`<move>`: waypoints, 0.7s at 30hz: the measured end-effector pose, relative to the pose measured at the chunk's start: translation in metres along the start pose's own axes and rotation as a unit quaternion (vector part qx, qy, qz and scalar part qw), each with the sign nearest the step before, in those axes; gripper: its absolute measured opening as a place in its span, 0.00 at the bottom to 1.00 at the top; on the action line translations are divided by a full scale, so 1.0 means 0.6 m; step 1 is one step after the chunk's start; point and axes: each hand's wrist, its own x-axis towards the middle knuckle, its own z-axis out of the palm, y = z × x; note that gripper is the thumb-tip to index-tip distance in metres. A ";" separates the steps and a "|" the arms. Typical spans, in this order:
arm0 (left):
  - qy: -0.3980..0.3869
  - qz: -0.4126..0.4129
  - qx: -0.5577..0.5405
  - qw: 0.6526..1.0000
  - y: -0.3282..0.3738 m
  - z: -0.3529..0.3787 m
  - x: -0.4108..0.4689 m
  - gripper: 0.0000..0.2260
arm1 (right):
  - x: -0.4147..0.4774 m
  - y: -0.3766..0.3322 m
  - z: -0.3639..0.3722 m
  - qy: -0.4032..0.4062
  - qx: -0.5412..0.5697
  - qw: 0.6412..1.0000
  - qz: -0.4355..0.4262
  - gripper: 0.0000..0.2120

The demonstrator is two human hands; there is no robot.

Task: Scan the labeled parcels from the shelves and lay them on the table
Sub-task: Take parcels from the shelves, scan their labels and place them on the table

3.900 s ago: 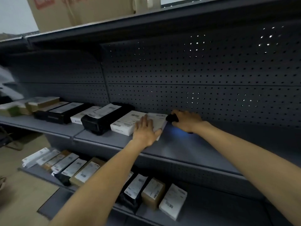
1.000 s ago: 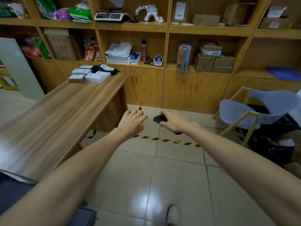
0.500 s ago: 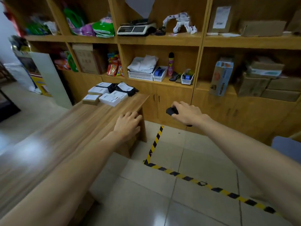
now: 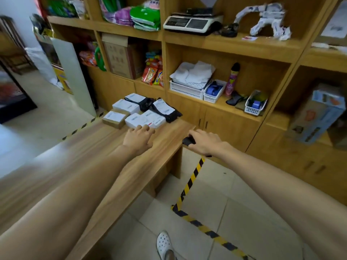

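Several labeled parcels lie at the far end of the wooden table (image 4: 105, 171): white boxes (image 4: 145, 119), a brown box (image 4: 114, 119) and black bags (image 4: 166, 110). My left hand (image 4: 138, 139) hovers palm down over the table. Its fingertips reach the near edge of the closest white box, and nothing shows in its grasp. My right hand (image 4: 205, 144) grips a black handheld scanner (image 4: 187, 141) just off the table's right corner.
Wooden shelves and cabinets (image 4: 221, 124) stand behind the table, holding a weighing scale (image 4: 191, 23), white baskets (image 4: 187, 88), bags and cartons. Yellow-black tape (image 4: 189, 182) crosses the tiled floor. My white shoe (image 4: 164, 243) is below. A white panel (image 4: 75, 76) leans at the left.
I turned away from the grey metal shelf to the wooden table. Both hands have moved forward, and the left now reaches the parcels. The right still holds the scanner.
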 end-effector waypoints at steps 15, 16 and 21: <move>-0.135 -0.030 -0.023 0.990 -0.260 0.127 0.371 0.32 | 0.491 -0.027 -0.098 0.007 -0.020 0.999 -0.031 0.20; -0.148 -0.034 -0.023 0.988 -0.270 0.139 0.383 0.34 | 0.518 -0.027 -0.094 -0.001 -0.023 0.999 -0.037 0.20; -0.262 -0.072 -0.005 0.962 -0.307 0.229 0.440 0.47 | 0.672 -0.026 -0.072 -0.037 -0.030 0.995 -0.090 0.20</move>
